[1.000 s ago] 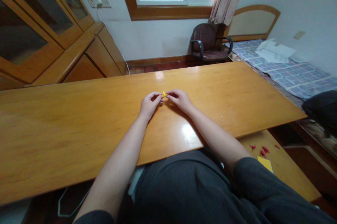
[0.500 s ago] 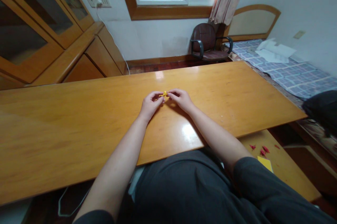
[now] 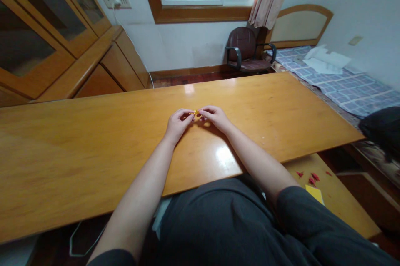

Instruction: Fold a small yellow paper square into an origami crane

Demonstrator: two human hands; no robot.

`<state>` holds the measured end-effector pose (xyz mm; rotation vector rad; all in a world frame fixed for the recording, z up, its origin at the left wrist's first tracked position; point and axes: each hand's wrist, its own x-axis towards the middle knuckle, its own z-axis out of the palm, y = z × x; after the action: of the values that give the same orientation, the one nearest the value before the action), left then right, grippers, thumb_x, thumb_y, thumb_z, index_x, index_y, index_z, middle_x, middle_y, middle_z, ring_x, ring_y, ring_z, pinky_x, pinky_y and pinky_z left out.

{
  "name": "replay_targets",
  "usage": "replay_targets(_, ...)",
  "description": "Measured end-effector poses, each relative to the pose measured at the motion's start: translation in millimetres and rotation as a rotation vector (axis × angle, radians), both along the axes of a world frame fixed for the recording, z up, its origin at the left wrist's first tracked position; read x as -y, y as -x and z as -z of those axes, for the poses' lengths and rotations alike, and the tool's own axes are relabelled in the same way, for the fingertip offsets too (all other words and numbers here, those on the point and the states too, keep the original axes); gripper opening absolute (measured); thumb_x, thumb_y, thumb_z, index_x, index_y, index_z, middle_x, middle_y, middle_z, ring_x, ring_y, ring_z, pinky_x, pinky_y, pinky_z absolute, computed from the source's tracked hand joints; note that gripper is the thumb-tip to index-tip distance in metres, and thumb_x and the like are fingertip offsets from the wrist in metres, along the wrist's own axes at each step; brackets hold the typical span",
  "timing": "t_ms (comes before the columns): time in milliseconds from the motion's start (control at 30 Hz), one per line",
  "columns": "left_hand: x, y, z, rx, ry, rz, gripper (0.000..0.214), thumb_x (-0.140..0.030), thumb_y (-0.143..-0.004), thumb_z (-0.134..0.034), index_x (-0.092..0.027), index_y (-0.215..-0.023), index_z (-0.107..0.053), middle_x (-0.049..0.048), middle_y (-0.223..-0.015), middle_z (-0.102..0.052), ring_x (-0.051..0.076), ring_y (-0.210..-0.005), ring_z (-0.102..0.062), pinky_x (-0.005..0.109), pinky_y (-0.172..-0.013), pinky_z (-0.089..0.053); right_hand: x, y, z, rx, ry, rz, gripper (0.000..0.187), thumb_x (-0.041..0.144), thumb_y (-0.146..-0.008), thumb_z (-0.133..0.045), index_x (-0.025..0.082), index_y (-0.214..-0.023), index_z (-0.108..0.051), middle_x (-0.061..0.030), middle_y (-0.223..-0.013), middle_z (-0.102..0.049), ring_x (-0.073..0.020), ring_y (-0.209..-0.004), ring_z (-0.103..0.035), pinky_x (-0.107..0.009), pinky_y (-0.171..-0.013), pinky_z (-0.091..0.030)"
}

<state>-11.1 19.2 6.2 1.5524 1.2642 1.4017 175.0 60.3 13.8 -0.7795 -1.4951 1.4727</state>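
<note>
A small yellow folded paper piece (image 3: 196, 112) is held just above the wooden table, between the fingertips of both hands. On its left side, my left hand (image 3: 180, 121) pinches it between thumb and fingers. My right hand (image 3: 215, 116) grips the right side of it, thumb and forefinger together and the other fingers curled beneath. The fingers cover much of the paper, so its exact folded shape is hard to make out.
The wooden table (image 3: 103, 145) spans the view. On a lower surface (image 3: 343, 203) at right lie several small red folded pieces (image 3: 312, 180) and a yellow paper sheet (image 3: 314, 194). Beyond are an armchair (image 3: 245, 49), a bed (image 3: 340, 83) and a glass-door cabinet (image 3: 56, 49).
The yellow paper has shifted slightly between my fingertips and less of it shows. The fingers of my right hand have moved a little under it; both arms stay in place.
</note>
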Motion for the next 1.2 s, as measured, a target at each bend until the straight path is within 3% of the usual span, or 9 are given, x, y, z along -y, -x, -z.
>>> replay_targets(300, 0, 3, -3.3, -0.094, -0.061, 0.023, 0.021, -0.038, -0.083, -0.069, -0.019, -0.090, -0.076, 0.0058, -0.090, -0.071, 0.017, -0.081, -0.067, 0.029, -0.076, -0.053, -2, -2, 3.3, 0.030, 0.022, -0.026, 0.036, 0.048, -0.070, -0.080, 0.016, -0.084, -0.074, -0.0035, -0.078, -0.073, -0.0128, -0.068, -0.064, -0.024, -0.067, -0.051)
replay_targets(467, 0, 3, -2.6, -0.113, -0.083, 0.013, 0.020, -0.036, -0.084, -0.068, -0.019, -0.091, -0.075, 0.0048, -0.088, -0.070, 0.016, -0.078, -0.066, 0.028, -0.075, -0.053, -1, -2, 0.7, -0.010, 0.078, -0.033, 0.042, 0.056, -0.075, -0.074, 0.015, -0.085, -0.073, -0.0043, -0.083, -0.073, -0.0145, -0.072, -0.068, -0.025, -0.069, -0.052)
replay_targets(767, 2, 1, -5.7, -0.166, -0.091, -0.034, 0.021, -0.039, -0.084, -0.067, -0.020, -0.087, -0.075, 0.0056, -0.087, -0.070, 0.017, -0.080, -0.066, 0.028, -0.076, -0.052, -2, 0, 4.6, 0.061, -0.014, -0.012, 0.035, 0.044, -0.069, -0.079, 0.014, -0.088, -0.075, -0.0047, -0.080, -0.074, -0.0142, -0.072, -0.065, -0.027, -0.072, -0.053)
replay_targets(967, -1, 2, -0.5, -0.125, -0.051, -0.007, 0.021, -0.040, -0.084, -0.068, -0.020, -0.087, -0.075, 0.0048, -0.086, -0.071, 0.017, -0.080, -0.066, 0.029, -0.077, -0.052, -5, 1, 12.9, 0.172, -0.165, 0.071, 0.025, 0.037, -0.075, -0.074, 0.015, -0.086, -0.075, -0.0053, -0.085, -0.075, -0.0157, -0.078, -0.067, -0.030, -0.079, -0.052)
replay_targets(1200, -1, 0, 2.6, -0.076, -0.023, 0.009, 0.025, -0.042, -0.083, -0.068, -0.018, -0.091, -0.074, 0.0057, -0.087, -0.073, 0.018, -0.080, -0.068, 0.030, -0.078, -0.053, -5, 0, 9.2, 0.222, -0.466, 0.136, 0.015, 0.032, -0.081, -0.070, 0.018, -0.079, -0.074, -0.0074, -0.092, -0.072, -0.0176, -0.088, -0.066, -0.032, -0.083, -0.053)
